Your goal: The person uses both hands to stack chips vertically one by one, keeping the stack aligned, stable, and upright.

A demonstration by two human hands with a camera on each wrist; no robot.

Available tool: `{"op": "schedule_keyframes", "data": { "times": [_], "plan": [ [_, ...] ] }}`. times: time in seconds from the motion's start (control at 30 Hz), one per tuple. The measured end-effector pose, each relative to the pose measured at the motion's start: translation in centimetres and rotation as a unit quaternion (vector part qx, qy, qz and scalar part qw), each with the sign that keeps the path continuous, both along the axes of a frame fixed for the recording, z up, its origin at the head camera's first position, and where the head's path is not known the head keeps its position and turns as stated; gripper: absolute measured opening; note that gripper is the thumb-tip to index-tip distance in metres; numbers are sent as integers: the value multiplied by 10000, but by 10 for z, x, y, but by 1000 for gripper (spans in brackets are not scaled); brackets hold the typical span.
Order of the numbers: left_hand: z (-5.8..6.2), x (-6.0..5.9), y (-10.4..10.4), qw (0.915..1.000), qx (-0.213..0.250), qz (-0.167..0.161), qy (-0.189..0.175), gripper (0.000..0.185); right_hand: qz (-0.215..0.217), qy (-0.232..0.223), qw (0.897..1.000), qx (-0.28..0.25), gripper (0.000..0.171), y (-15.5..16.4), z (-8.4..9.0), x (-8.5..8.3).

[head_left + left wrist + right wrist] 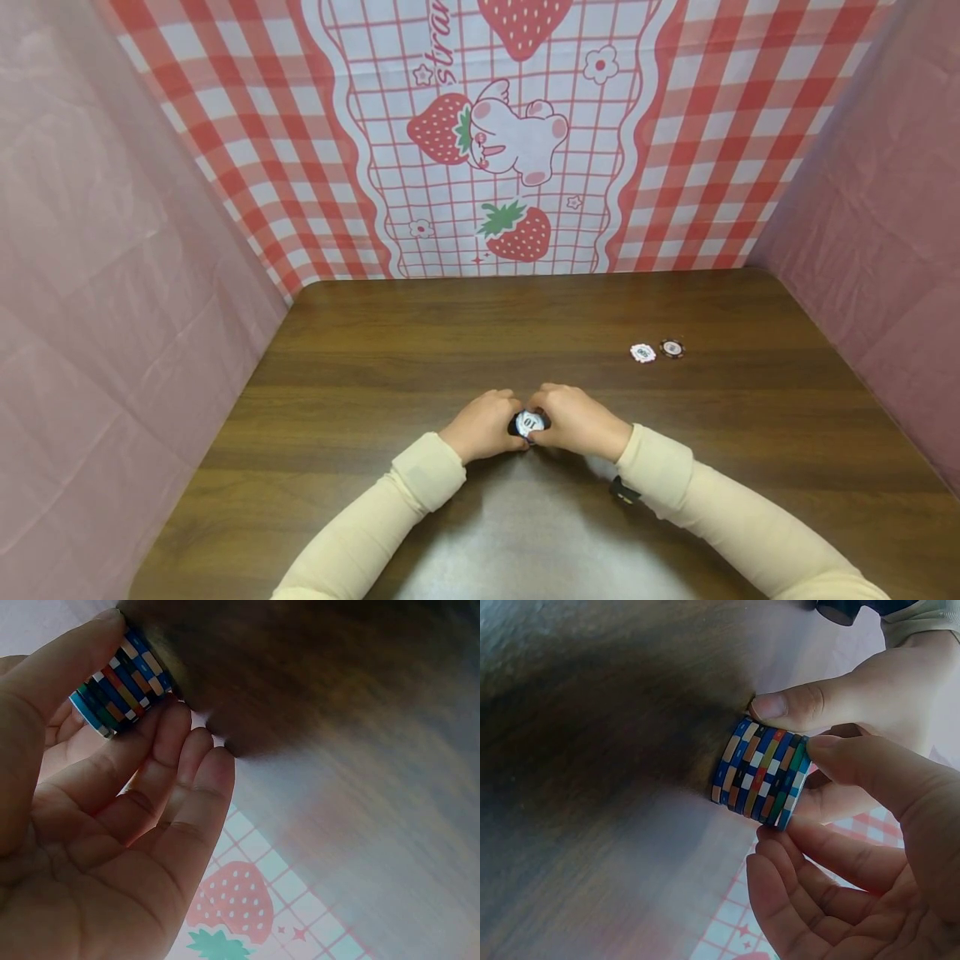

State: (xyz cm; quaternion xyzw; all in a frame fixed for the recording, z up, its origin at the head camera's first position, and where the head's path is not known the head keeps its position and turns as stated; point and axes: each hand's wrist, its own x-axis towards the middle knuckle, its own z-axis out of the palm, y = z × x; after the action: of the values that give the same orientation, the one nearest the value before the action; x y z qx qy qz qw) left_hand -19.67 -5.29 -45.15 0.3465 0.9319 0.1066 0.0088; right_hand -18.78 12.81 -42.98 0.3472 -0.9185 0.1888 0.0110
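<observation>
Nearest you, both cream sleeves [390, 517] reach in over the brown wooden table [375, 367]. Your left hand [483, 427] and right hand [573, 421] meet at the table's middle, thumbs and fingers curled round a stack of poker chips [529, 422] standing on the wood; the top chip reads 10. Farther right lie a white chip [642, 352] and a dark chip [672, 347], just beside each other. Pink sheets wall both sides; a red checked strawberry cloth [487, 133] hangs at the far end. Only the wrist views show the stack's striped, many-coloured edges [759, 774], with your thumb and fingers [169, 742] pinching its sides.
</observation>
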Motion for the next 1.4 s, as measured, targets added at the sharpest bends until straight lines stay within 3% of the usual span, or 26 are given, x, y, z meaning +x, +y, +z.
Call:
{"op": "schedule_keyframes", "data": {
  "times": [0.77,1.13,1.4],
  "plan": [
    [-1,0,1,10000,19,4,86,31,-63,176,9998,-12,25,4,1,-2],
    [1,0,1,10000,-55,28,11,35,-676,223,9971,-262,41,28,14,-14],
    [0,0,1,10000,-51,27,44,36,-1422,74,9887,-478,46,58,29,-26]
  ]
}}
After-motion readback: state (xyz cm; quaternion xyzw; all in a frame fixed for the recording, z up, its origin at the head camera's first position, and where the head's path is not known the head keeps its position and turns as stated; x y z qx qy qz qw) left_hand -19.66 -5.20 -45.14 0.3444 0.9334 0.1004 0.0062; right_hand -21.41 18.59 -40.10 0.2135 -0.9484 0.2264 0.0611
